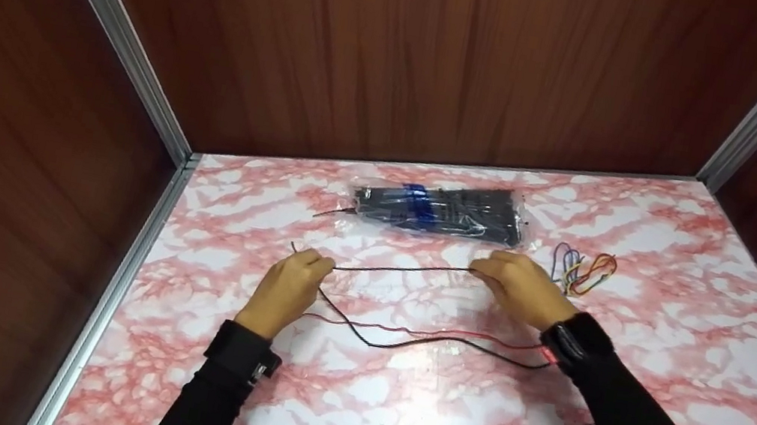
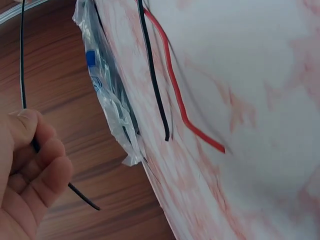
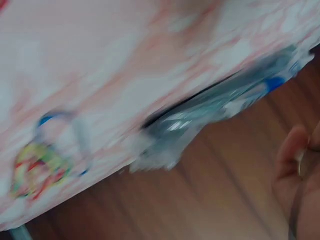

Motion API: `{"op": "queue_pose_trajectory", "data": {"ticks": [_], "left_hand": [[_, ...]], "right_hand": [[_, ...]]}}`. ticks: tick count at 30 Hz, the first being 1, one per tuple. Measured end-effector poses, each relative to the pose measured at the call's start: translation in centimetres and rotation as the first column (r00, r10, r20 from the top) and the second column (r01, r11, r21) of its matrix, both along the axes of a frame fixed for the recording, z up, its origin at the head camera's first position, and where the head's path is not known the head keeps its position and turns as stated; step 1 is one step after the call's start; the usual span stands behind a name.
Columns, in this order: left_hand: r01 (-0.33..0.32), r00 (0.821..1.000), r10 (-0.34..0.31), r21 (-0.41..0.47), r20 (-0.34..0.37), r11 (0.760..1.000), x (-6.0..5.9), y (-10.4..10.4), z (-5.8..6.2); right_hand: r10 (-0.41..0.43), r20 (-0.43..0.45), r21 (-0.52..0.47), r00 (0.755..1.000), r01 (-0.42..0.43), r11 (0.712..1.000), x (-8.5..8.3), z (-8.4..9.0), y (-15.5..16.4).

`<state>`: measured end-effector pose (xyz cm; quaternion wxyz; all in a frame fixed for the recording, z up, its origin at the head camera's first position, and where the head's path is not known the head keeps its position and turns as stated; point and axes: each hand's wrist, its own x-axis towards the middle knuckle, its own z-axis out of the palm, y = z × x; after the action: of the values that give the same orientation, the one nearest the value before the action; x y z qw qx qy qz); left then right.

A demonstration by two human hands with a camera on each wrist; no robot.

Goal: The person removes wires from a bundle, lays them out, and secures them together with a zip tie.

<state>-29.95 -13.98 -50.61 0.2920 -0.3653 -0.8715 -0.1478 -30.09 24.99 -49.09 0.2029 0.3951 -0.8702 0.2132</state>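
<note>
Nearest my head camera are the two black sleeves, and out past them both hands are on the same black wire. My left hand has its fingers curled round one end; the left wrist view shows the wire running behind the thumb and a short tail poking out below the fingers. My right hand pinches the wire further along, fingertips closed on it, though the right wrist view is too blurred to add anything to that.

Between the two grips the wire is stretched almost straight, its long axis running side to side across the tabletop, rising slightly toward the right grip. It sits lifted just off the surface, I'd say. From the left grip the rest of the wire drops back toward me and sweeps in a slack curve to the right, ending under my right wrist, with a red wire lying just beside it along the same line.

Beyond both grips, against the wooden back wall, lies a clear bag of black cable ties, long axis also side to side, nearer the right grip. Just right of the right grip is a small bundle of coloured wire loops, close but not touching.
</note>
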Motion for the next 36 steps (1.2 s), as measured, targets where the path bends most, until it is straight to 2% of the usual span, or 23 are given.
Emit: {"op": "queue_pose_trajectory", "data": {"ticks": [5, 9, 13, 16, 20, 25, 30, 33, 36], "left_hand": [[-0.037, 0.999, 0.039, -0.062, 0.037, 0.997, 0.3, -0.5, 0.0], [-0.052, 0.997, 0.058, -0.105, 0.055, 0.993, 0.9, -1.1, -0.4], [-0.081, 0.994, 0.089, -0.123, 0.061, 0.989, 2.1, -2.4, -1.2], [-0.069, 0.993, 0.082, -0.143, 0.083, 0.987, 3.0, -3.1, -1.5], [-0.03, 0.993, 0.05, -0.182, 0.106, 0.983, 3.6, -3.1, -1.2], [-0.02, 0.989, 0.043, -0.162, 0.139, 0.987, 4.4, -3.8, -1.2], [0.013, 0.983, 0.015, -0.152, 0.183, 0.988, 5.4, -4.2, -1.8], [0.023, 0.984, 0.01, -0.184, 0.179, 0.983, 5.1, -3.5, -2.0], [0.006, 0.987, 0.03, -0.224, 0.155, 0.975, 5.0, -2.8, -2.2]], "right_hand": [[-0.079, -0.007, 0.008, 0.997, 0.079, 0.997, 1.9, -0.5, 3.7], [-0.123, 0.053, -0.031, 0.991, 0.125, 0.992, 3.8, -1.0, 5.7], [-0.14, 0.112, -0.059, 0.984, 0.148, 0.987, 5.7, -1.6, 7.9], [-0.125, 0.13, -0.025, 0.984, 0.129, 0.991, 7.0, -2.0, 9.4], [-0.144, 0.162, 0.04, 0.976, 0.139, 0.989, 8.5, -2.1, 10.6], [-0.196, 0.213, -0.012, 0.957, 0.203, 0.979, 10.3, -2.5, 11.0], [-0.137, 0.132, -0.001, 0.982, 0.138, 0.99, 11.4, -3.0, 11.2], [-0.157, 0.069, 0.046, 0.985, 0.154, 0.987, 11.4, -3.1, 11.2], [-0.189, 0.002, 0.088, 0.982, 0.188, 0.978, 11.3, -3.6, 10.9]]}}
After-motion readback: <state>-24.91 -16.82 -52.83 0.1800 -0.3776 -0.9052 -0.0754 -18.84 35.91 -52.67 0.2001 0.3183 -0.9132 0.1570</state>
